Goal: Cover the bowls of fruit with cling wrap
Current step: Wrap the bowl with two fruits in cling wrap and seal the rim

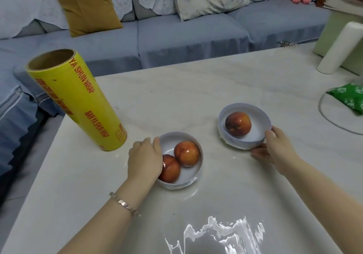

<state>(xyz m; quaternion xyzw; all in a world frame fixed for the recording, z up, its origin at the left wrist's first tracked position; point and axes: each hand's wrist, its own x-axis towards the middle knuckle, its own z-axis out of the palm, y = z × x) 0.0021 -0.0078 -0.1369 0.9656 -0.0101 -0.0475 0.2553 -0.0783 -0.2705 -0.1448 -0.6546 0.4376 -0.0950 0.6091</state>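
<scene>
Two white bowls stand on the marble table. The near bowl (188, 183) holds two red-orange fruits (186, 153) under a glossy film of cling wrap. My left hand (144, 160) grips its left rim, fingers over the edge. The far bowl (255, 136) holds one fruit (238, 123) and also looks film-covered. My right hand (275, 145) cups its right side, thumb on the rim. A tall yellow roll of cling wrap (78, 100) stands upright at the left. A loose crumpled sheet of wrap (216, 234) lies on the table near me.
The table (216, 81) ends at the left by the roll. A white roll (337, 47) leans at the far right, beside a green packet (349, 96) on a clear round lid. A blue sofa with cushions runs behind the table.
</scene>
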